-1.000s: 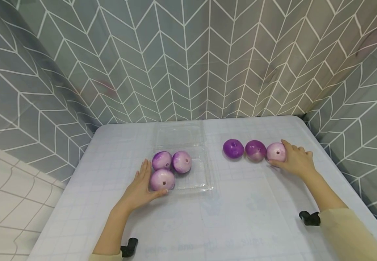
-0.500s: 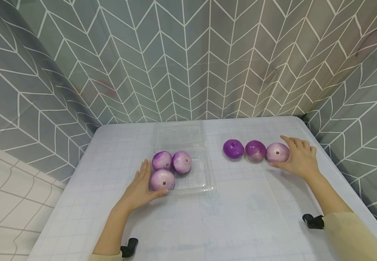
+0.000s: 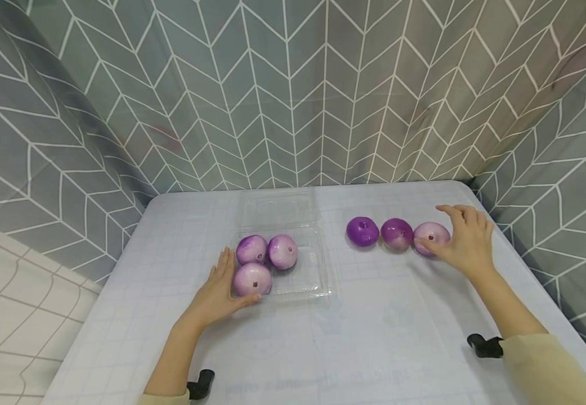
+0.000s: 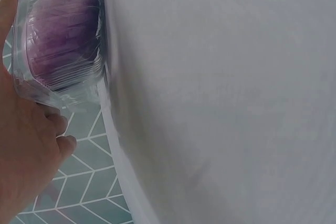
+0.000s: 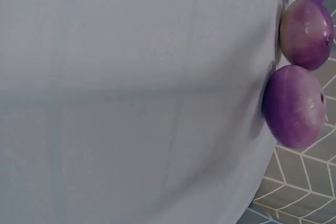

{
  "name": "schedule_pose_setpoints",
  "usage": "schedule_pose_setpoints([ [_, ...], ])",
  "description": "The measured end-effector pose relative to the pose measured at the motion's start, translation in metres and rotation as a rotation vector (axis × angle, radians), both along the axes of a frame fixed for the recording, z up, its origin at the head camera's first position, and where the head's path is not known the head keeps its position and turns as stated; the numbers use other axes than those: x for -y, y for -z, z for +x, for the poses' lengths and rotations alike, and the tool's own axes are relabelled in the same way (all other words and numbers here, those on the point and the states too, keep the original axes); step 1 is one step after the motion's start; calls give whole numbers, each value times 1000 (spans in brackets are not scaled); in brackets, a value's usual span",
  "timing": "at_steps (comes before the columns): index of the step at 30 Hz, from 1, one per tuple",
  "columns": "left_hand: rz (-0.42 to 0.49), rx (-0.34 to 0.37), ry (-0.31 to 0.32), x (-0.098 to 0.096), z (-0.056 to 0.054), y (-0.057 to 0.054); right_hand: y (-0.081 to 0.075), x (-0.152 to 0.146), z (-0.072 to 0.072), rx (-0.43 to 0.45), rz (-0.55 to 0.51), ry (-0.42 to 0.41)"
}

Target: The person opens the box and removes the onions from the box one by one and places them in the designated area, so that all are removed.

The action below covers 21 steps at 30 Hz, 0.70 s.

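Observation:
In the head view, a clear plastic clamshell container (image 3: pixel 307 275) lies with its lid (image 3: pixel 277 208) folded back. Several purple onions bear on the scene; an onion (image 3: pixel 253 279) sits in its near left corner, with two others (image 3: pixel 282 251) behind it. My left hand (image 3: pixel 215 295) rests along the container's left side with straight fingers, its thumb along the front edge. To the right, three onions stand in a row: a dark one (image 3: pixel 362 232), a middle one (image 3: pixel 397 234) and a paler one (image 3: pixel 430 239). My right hand (image 3: pixel 467 242) is spread beside the paler onion, its thumb overlapping it in view; contact is unclear.
A white covered table (image 3: pixel 353 332) carries everything. Grey herringbone curtains (image 3: pixel 303 95) hang behind it and at both sides. Black wrist mounts (image 3: pixel 201 384) stick out near both sleeves. In the left wrist view, an onion (image 4: pixel 65 30) shows through the container wall.
My right hand has loosened from the paler onion, its fingers lifting and moving slightly right and away. The onion stays on the table. My left hand and the container have not moved.

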State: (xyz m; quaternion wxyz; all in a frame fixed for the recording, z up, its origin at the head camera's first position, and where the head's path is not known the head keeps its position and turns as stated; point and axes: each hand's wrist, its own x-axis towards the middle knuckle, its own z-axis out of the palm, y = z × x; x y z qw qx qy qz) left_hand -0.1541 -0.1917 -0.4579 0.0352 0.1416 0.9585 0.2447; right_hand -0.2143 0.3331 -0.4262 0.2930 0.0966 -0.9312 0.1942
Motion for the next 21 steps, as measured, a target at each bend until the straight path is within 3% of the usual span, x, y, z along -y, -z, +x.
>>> schedule_pose_setpoints([
  [13, 1, -4, 3, 0, 0, -1, -12, 24, -1, -106, 13, -78],
  [21, 2, -6, 3, 0, 0, -1, -21, 40, 2, -121, 19, -121],
])
